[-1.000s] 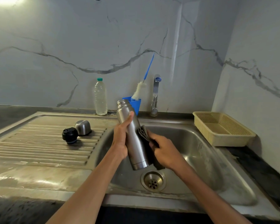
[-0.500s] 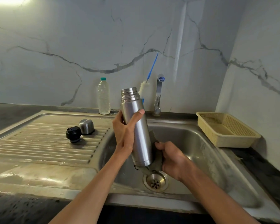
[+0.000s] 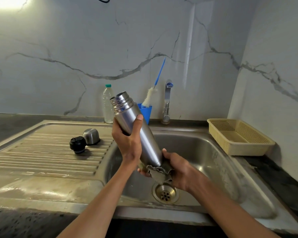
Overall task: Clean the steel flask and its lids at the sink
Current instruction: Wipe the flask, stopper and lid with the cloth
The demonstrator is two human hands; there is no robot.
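Note:
Over the sink basin point(image 3: 205, 152) I hold the open steel flask point(image 3: 144, 134), tilted with its mouth up and to the left. My left hand point(image 3: 127, 140) grips its upper body, thumb across the front. My right hand point(image 3: 175, 169) holds a grey scrub cloth point(image 3: 160, 172) cupped round the flask's base. A black stopper lid point(image 3: 77, 144) and a steel cap lid point(image 3: 91, 136) sit on the ribbed drainboard point(image 3: 41, 152) to the left.
A tap point(image 3: 167, 102) stands behind the basin, beside a blue cup point(image 3: 146, 112) holding a bottle brush point(image 3: 151, 95). A clear plastic bottle point(image 3: 107, 103) stands by the wall. A yellow basket point(image 3: 239, 136) sits at the right. The drain point(image 3: 165, 194) lies below my hands.
The flask tipped from upright to leaning left. My right hand with the cloth slid from the flask's side down to its base.

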